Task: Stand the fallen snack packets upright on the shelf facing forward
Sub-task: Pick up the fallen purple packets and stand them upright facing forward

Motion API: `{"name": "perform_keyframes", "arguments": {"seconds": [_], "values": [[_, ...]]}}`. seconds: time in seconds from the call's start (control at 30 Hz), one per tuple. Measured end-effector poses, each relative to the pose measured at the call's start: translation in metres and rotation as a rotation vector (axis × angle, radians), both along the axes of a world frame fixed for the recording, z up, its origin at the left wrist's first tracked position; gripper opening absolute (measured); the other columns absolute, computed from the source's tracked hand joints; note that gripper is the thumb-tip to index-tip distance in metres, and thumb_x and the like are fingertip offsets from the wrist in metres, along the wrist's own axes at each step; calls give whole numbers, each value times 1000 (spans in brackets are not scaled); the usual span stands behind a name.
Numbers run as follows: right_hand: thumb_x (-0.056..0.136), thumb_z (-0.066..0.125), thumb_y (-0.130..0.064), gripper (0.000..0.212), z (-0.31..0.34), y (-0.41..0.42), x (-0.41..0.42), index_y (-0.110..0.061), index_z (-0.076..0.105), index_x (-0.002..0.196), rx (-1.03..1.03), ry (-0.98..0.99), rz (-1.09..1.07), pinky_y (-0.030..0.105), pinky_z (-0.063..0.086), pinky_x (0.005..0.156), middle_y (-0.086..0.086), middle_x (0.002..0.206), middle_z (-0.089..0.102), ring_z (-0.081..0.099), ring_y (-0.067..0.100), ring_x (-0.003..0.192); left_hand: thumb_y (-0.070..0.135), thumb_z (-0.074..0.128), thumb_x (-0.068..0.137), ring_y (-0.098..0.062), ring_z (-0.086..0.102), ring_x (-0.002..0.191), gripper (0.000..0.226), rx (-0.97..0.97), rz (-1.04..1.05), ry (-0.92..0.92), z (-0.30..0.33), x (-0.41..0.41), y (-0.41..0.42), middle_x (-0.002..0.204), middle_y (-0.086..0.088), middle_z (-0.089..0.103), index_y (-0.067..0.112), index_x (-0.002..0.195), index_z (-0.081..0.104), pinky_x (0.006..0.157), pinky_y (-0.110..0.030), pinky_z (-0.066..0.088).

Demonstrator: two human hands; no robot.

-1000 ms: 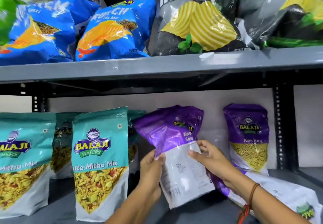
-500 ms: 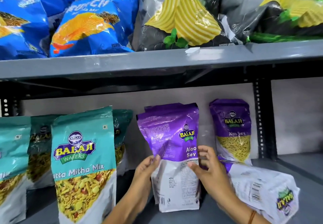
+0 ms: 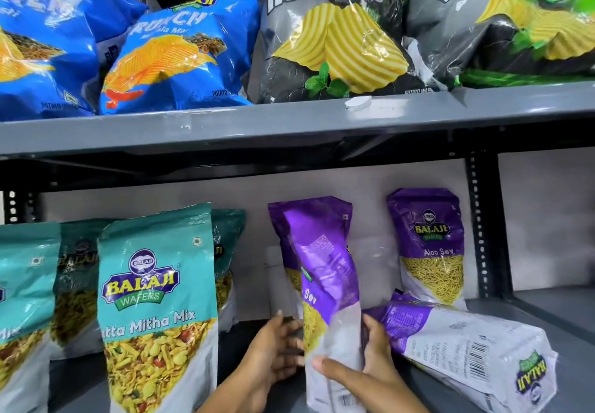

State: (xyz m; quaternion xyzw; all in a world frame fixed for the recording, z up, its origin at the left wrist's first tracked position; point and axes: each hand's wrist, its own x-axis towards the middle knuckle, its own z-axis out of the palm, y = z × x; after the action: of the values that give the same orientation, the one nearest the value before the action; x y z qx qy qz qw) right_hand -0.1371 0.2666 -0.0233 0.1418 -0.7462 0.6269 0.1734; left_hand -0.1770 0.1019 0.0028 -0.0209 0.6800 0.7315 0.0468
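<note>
Two steel shelves, grey, stocked with snack packets. On the lower shelf, centre: a purple Aloo Sev packet held upright between both hands, turned partly edge-on so that only "Sev" and a strip of the yellow window face outward, the plain back panel toward the right. Left hand pressed flat against the packet's lower left side, fingers spread behind it. Right hand wrapped round the lower right edge, thumb across the white bottom part, fingers curled behind. Just behind, a second purple packet upright, mostly hidden. To the right, a fallen Aloo Sev packet lying on its side, back panel and barcode up, top end toward the held packet and touching the right hand's fingers. Behind it, a standing Aloo Sev packet, front forward, leaning on the back wall. To the left, teal Khatta Mitha Mix packets upright in rows, fronts forward. On the upper shelf: blue Crunchex bags at left, grey Rumbles bags at right, all leaning back.
</note>
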Motion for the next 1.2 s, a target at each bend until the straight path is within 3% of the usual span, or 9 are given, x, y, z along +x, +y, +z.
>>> {"name": "perform_keyframes", "arguments": {"seconds": [0.13,0.27,0.4,0.53,0.67,0.83,0.93,1.07,1.2], "values": [[43,91,-47,103,2,4,-8,-39,25,122,131,-13,-34,22,32,102,-9,119,30,29,1,118,32,50,95,-10,51,36,19,-47,47,1,-5,11,8,47,2,56,17,86,56,56,-19,37],[43,86,-29,81,4,18,-22,-29,45,112,30,-79,54,34,50,96,2,113,62,61,14,109,22,62,89,-3,42,32,9,-2,160,69,-8,12,2,40,9,53,17,82,59,49,-17,32],[53,75,-8,54,2,30,-39,-9,55,103,-171,-159,189,16,55,60,-1,82,76,71,3,71,23,64,86,-10,60,82,26,81,22,63,-4,15,-9,88,3,69,21,110,58,77,-30,43],[80,65,1,17,-2,35,-54,-12,66,92,-184,-174,167,19,50,68,-7,66,75,66,2,62,22,75,74,-23,57,126,55,99,-168,96,-4,17,-16,130,-4,67,20,126,57,114,-43,36],[88,54,3,20,-3,35,-61,-10,69,82,-181,-193,90,24,41,67,0,67,65,56,12,67,33,81,59,-19,65,112,68,23,-78,197,-9,16,-12,117,-3,70,22,121,58,98,-38,49],[93,45,5,27,0,26,-58,-11,60,76,-214,-179,35,10,39,43,-4,60,62,56,2,51,55,82,39,-10,66,88,82,-175,76,296,-16,21,-11,101,-1,65,30,112,53,65,-21,47],[93,43,8,25,0,20,-50,-4,64,91,-220,-172,51,20,47,64,6,78,71,64,10,70,32,86,65,-16,63,95,76,-147,110,305,-19,24,-7,114,-6,64,17,129,49,72,-23,48],[91,52,8,32,12,17,-23,-18,60,107,-285,-128,44,24,44,88,4,109,65,59,12,97,-1,86,62,-25,52,98,79,-102,505,384,-16,46,12,129,-18,48,4,132,50,98,-39,46],[88,66,-11,43,38,40,19,-40,58,118,-161,55,-33,19,40,101,-22,120,58,53,-5,114,-18,75,66,-19,48,72,62,113,497,450,-6,72,65,106,-16,50,1,122,53,65,-9,47]]}}
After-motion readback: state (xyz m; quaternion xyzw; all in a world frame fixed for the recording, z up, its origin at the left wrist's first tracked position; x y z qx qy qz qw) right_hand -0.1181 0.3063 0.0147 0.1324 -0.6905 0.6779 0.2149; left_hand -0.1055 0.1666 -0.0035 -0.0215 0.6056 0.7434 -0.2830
